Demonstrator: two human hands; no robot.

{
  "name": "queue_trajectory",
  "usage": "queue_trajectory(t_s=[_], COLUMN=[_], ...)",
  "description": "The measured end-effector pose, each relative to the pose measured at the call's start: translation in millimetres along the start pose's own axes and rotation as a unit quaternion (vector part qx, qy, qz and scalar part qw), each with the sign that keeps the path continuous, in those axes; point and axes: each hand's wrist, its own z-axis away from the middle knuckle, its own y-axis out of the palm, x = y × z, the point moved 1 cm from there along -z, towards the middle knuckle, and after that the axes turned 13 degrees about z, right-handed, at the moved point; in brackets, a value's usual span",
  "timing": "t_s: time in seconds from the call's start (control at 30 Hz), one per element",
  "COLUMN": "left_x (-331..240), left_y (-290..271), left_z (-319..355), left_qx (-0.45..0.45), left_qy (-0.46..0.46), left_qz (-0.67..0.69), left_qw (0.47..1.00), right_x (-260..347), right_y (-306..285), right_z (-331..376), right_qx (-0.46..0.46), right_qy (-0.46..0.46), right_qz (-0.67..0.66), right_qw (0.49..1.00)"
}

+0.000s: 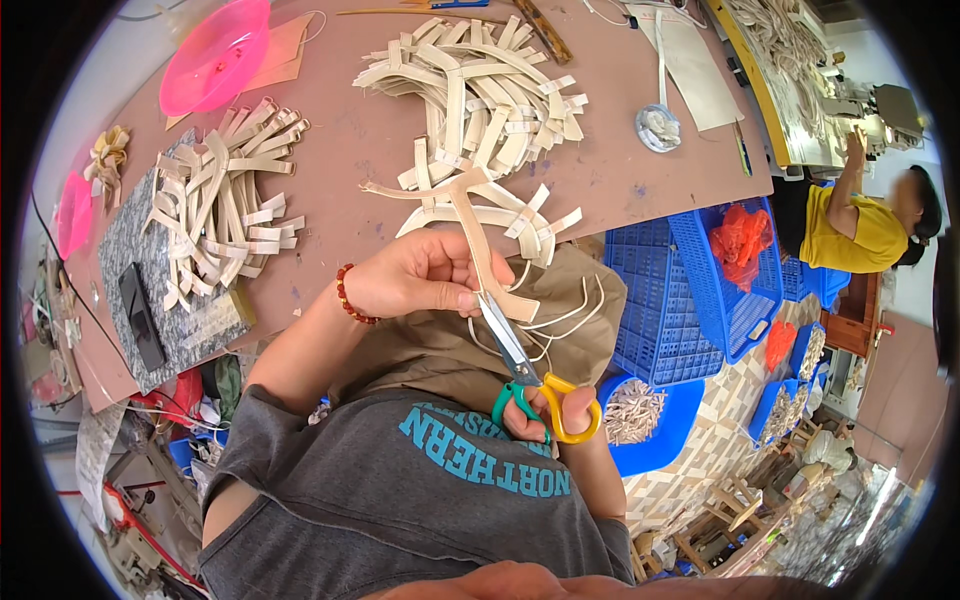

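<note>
My left hand (420, 275), with a red bead bracelet at the wrist, pinches a beige strap piece (470, 215) shaped like a cross with long arms. My right hand (560, 410) grips scissors (520, 365) with green and yellow handles. The blades point up at the strap just below my left fingers. Thin trimmed strips (570, 315) hang down over my brown-clad lap. A heap of the same beige straps (480, 95) lies on the brown table (350, 140) beyond my hands, and another heap (225, 190) lies to the left.
A pink bowl (215, 50) stands at the table's far left, a small round dish (657, 128) at the right. Blue plastic crates (690, 290) stand right of my lap, one holding orange material (742, 240). A person in a yellow shirt (850, 235) sits at the far right.
</note>
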Motion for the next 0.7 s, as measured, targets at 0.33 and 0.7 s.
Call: queue_trajectory(t_s=[0.33,0.7], left_x=[-2.8,-1.6], left_y=[-4.5,-4.0], left_z=[-1.8,-3.9], left_qx=[0.033,0.032], left_qy=[-0.026,-0.011], left_qz=[-0.008,-0.009], left_qw=[0.999,0.999], right_x=[2.8,3.9], right_y=[2.7,1.7], right_z=[0.3,-0.2], right_qx=[-0.014,-0.015], right_qy=[0.011,0.002], right_qz=[0.005,0.000], right_qw=[1.000,1.000])
